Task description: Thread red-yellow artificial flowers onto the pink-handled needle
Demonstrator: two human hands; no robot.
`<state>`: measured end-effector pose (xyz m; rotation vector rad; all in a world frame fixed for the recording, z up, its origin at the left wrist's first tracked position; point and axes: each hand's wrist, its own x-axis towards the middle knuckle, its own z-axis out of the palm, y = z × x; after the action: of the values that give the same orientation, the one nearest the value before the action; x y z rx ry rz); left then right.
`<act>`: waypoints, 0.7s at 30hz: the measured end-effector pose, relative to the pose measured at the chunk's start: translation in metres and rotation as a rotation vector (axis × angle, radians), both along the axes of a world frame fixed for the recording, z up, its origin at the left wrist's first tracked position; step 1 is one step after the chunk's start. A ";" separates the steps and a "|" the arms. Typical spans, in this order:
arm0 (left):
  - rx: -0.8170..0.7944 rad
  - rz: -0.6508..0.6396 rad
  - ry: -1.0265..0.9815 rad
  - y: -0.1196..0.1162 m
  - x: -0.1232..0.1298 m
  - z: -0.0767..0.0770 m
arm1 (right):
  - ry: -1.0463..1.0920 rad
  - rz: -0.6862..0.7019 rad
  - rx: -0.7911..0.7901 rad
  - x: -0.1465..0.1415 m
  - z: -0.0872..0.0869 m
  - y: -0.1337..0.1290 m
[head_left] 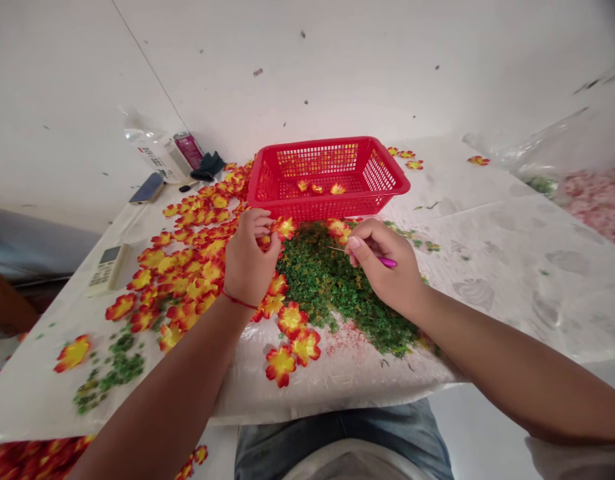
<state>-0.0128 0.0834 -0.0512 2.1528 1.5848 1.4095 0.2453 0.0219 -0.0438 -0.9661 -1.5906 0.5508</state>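
My left hand (252, 257) is closed, its thumb and fingertips pinching a red-and-yellow flower (285, 228) just in front of the basket. In my right hand (387, 263) is a purple-handled needle tool (387, 262), its thin metal tip pointing left over a heap of small green pieces (327, 280). Another flower (337, 229) lies right by the right fingertips. The red basket (327, 212) stands behind both hands with a few flowers inside. Many loose flower pieces (192, 267) spread over the table to the left and partly under my left forearm.
A remote control (107, 270), a phone (147, 189), a plastic bottle (160, 153), a purple-red can (188, 150) and a dark cloth (208, 167) are at the left. At the right, plastic bags (537, 147) hold green and pink pieces on the white-covered table (507, 267).
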 end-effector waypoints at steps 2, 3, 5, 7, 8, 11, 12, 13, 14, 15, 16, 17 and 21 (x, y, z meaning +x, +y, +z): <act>0.001 -0.008 0.005 -0.001 0.000 0.000 | -0.009 -0.001 0.010 0.000 0.001 0.000; 0.000 -0.004 0.005 -0.001 0.000 0.000 | -0.012 0.000 0.009 0.000 0.001 0.000; -0.015 0.008 -0.006 -0.001 -0.001 0.000 | -0.019 0.003 0.003 0.000 0.001 0.000; -0.034 0.017 -0.046 -0.002 0.000 0.000 | -0.019 0.003 0.000 0.000 0.001 -0.001; -0.041 0.014 -0.080 -0.002 0.001 0.001 | -0.013 0.003 0.001 0.000 0.002 -0.001; -0.079 -0.045 -0.228 -0.005 0.006 0.001 | 0.045 0.040 0.011 -0.001 0.003 -0.002; -0.104 -0.081 -0.280 -0.006 0.008 0.001 | 0.074 0.069 0.024 -0.001 0.003 -0.002; -0.135 -0.120 -0.327 -0.007 0.010 0.001 | 0.103 0.102 0.044 -0.002 0.004 -0.002; -0.174 -0.160 -0.365 -0.008 0.011 0.001 | 0.127 0.137 0.068 -0.002 0.005 -0.002; -0.213 -0.198 -0.393 -0.009 0.013 0.000 | 0.144 0.166 0.090 -0.003 0.005 -0.002; -0.250 -0.233 -0.409 -0.010 0.014 0.000 | 0.154 0.188 0.107 -0.003 0.006 -0.002; -0.281 -0.265 -0.417 -0.011 0.015 0.000 | 0.156 0.206 0.118 -0.003 0.006 -0.002; -0.339 -0.359 -0.418 -0.016 0.019 0.000 | 0.140 0.253 0.107 -0.001 0.008 -0.004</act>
<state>0.0060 0.0670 -0.0514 1.7006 1.1222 1.2598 0.2445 0.0180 -0.0357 -0.6365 -1.6078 0.6852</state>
